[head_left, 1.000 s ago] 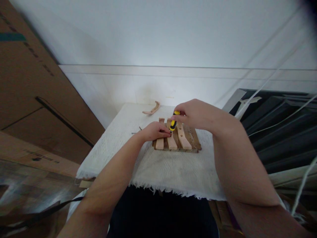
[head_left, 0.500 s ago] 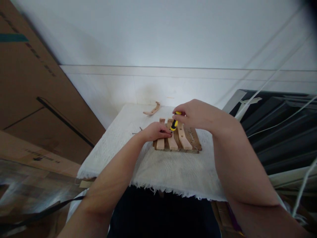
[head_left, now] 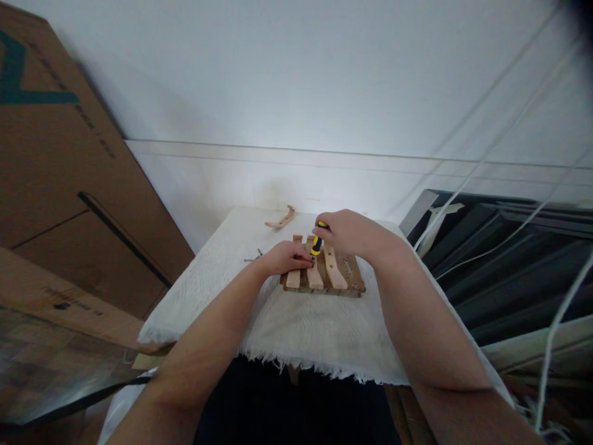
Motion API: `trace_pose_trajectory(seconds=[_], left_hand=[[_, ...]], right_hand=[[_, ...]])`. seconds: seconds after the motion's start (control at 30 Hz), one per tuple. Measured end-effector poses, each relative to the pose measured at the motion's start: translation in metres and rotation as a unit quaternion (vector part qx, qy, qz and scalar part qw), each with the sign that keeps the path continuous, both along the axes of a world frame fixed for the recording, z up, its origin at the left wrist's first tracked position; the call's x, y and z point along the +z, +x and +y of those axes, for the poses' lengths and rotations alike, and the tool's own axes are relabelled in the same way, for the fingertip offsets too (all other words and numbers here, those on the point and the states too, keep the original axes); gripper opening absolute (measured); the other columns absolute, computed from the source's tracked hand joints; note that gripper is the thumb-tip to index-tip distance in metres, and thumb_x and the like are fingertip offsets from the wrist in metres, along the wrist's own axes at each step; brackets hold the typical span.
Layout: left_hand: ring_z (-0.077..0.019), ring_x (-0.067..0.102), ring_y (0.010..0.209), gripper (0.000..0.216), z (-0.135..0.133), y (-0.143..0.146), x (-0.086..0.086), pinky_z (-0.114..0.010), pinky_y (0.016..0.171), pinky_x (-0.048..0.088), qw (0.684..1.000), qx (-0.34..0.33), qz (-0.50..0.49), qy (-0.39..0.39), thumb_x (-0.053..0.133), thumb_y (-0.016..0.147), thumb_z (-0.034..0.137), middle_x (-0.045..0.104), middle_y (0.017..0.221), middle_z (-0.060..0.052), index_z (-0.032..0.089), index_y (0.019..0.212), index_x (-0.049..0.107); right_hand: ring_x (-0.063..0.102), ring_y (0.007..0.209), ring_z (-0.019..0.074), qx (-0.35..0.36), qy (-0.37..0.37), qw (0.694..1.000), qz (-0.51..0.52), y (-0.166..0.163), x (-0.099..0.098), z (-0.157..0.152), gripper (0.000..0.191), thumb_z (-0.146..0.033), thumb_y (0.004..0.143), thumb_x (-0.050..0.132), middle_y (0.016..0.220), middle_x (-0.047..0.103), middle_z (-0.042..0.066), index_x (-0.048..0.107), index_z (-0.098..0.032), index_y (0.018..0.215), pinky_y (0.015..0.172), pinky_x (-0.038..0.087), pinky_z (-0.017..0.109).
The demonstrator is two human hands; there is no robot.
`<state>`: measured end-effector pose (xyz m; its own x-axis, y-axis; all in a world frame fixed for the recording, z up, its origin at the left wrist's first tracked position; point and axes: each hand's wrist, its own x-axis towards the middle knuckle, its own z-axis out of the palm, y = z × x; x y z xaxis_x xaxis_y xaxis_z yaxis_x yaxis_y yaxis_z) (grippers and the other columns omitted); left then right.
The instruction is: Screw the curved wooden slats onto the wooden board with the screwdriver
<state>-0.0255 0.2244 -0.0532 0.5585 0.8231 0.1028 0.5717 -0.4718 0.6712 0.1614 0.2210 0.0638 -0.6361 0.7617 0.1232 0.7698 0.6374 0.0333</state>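
Observation:
A yellow-and-black screwdriver is in my right hand, whose fingers close round the top of its handle. It tilts, tip downward, over the middle one of three pale wooden hooks. My left hand reaches across the left hook, its fingertips pinched together by the screwdriver's tip. Whatever they pinch is too small to make out. The right hook shows holes along its length. All three hooks lie side by side on a worn brown wooden board.
One more curved wooden hook lies at the back of the table, on a white fringed cloth. Several screws are left of the board. A large cardboard box stands left; dark folded panels and white cords are at right.
My view has shifted, so the board and hands appear lower and farther left. Both hands keep their places at the middle hook, the screwdriver still in my right hand.

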Motion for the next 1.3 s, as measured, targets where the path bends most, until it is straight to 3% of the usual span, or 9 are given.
trace_pose_trajectory(seconds=[0.07, 0.13, 0.3, 0.4, 0.53, 0.63, 0.93, 1.13, 1.3], left_hand=[[-0.0133, 0.064, 0.078, 0.018, 0.0, 0.0, 0.001, -0.022, 0.069, 0.043, 1.0, 0.001, 0.001, -0.001, 0.063, 0.083, 0.028, 0.075, 0.089, -0.002, 0.018, 0.09, 0.075], [-0.0125, 0.063, 0.075, 0.017, 0.0, 0.001, 0.001, -0.021, 0.067, 0.042, 1.0, -0.001, 0.003, 0.001, 0.063, 0.083, 0.028, 0.075, 0.085, -0.001, 0.019, 0.088, 0.076], [-0.0115, 0.061, 0.072, 0.017, 0.002, -0.001, 0.0, -0.02, 0.065, 0.04, 1.0, -0.007, 0.006, 0.017, 0.062, 0.083, 0.029, 0.074, 0.08, 0.0, 0.02, 0.084, 0.075], [-0.0122, 0.062, 0.072, 0.019, 0.002, -0.002, -0.001, -0.021, 0.065, 0.04, 1.0, -0.008, 0.014, 0.022, 0.061, 0.084, 0.031, 0.074, 0.083, -0.001, 0.019, 0.087, 0.076], [-0.0134, 0.064, 0.076, 0.019, 0.001, -0.001, 0.0, -0.022, 0.068, 0.042, 1.0, 0.001, 0.021, 0.009, 0.062, 0.083, 0.03, 0.075, 0.087, -0.001, 0.02, 0.091, 0.076], [-0.0137, 0.064, 0.077, 0.021, -0.001, 0.0, 0.002, -0.022, 0.069, 0.043, 1.0, -0.001, 0.012, -0.006, 0.062, 0.084, 0.031, 0.076, 0.089, -0.002, 0.018, 0.092, 0.076], [-0.012, 0.064, 0.076, 0.016, 0.0, 0.001, 0.003, -0.021, 0.068, 0.042, 0.999, -0.005, 0.032, 0.019, 0.062, 0.084, 0.027, 0.075, 0.087, -0.001, 0.02, 0.089, 0.076], [-0.0134, 0.065, 0.083, 0.019, 0.0, -0.002, 0.004, -0.022, 0.075, 0.045, 1.0, -0.019, 0.013, -0.009, 0.063, 0.083, 0.027, 0.075, 0.093, -0.002, 0.019, 0.095, 0.075], [-0.014, 0.066, 0.083, 0.019, 0.001, -0.004, 0.003, -0.024, 0.076, 0.046, 1.0, -0.02, 0.012, -0.012, 0.062, 0.084, 0.027, 0.075, 0.095, -0.002, 0.02, 0.096, 0.075]], right_hand=[[0.067, 0.079, 0.0277, -0.049, 0.046, 0.998, -0.011, -0.006, 0.0, -0.001, 0.054, -0.057, 0.09, 0.038, 0.085, 0.072, 0.016, 0.073, -0.016, 0.086, 0.061, 0.043, 0.034], [0.067, 0.078, 0.0285, -0.058, 0.071, 0.996, -0.005, -0.011, -0.002, -0.003, 0.058, -0.064, 0.087, 0.037, 0.084, 0.072, 0.016, 0.073, -0.018, 0.084, 0.06, 0.043, 0.034], [0.066, 0.093, 0.0254, 0.036, 0.0, 0.998, 0.042, -0.011, -0.004, -0.006, 0.043, -0.044, 0.092, 0.043, 0.106, 0.071, 0.013, 0.06, -0.024, 0.126, 0.069, 0.045, 0.032], [0.065, 0.098, 0.0222, 0.086, -0.048, 0.994, 0.056, -0.005, -0.001, -0.004, 0.044, -0.031, 0.095, 0.033, 0.113, 0.07, 0.013, 0.055, -0.019, 0.131, 0.074, 0.045, 0.03], [0.067, 0.083, 0.0293, -0.043, 0.023, 0.999, -0.01, -0.002, 0.003, 0.001, 0.049, -0.048, 0.092, 0.037, 0.088, 0.073, 0.017, 0.073, -0.015, 0.091, 0.063, 0.043, 0.035], [0.066, 0.079, 0.031, -0.122, 0.065, 0.99, -0.023, -0.007, 0.002, 0.001, 0.057, -0.059, 0.089, 0.036, 0.081, 0.071, 0.017, 0.074, -0.016, 0.08, 0.059, 0.042, 0.035], [0.064, 0.085, 0.0197, 0.071, -0.068, 0.994, 0.044, 0.0, 0.004, -0.004, 0.04, -0.037, 0.094, 0.034, 0.098, 0.072, 0.01, 0.067, -0.02, 0.108, 0.071, 0.042, 0.03], [0.064, 0.076, 0.0266, -0.119, 0.023, 0.992, -0.025, -0.002, 0.007, -0.003, 0.059, -0.063, 0.086, 0.038, 0.081, 0.071, 0.015, 0.074, -0.017, 0.081, 0.06, 0.04, 0.033], [0.065, 0.081, 0.0236, -0.036, -0.007, 0.999, 0.025, -0.003, 0.003, -0.001, 0.042, -0.049, 0.087, 0.045, 0.094, 0.073, 0.012, 0.071, -0.021, 0.107, 0.066, 0.042, 0.032]])
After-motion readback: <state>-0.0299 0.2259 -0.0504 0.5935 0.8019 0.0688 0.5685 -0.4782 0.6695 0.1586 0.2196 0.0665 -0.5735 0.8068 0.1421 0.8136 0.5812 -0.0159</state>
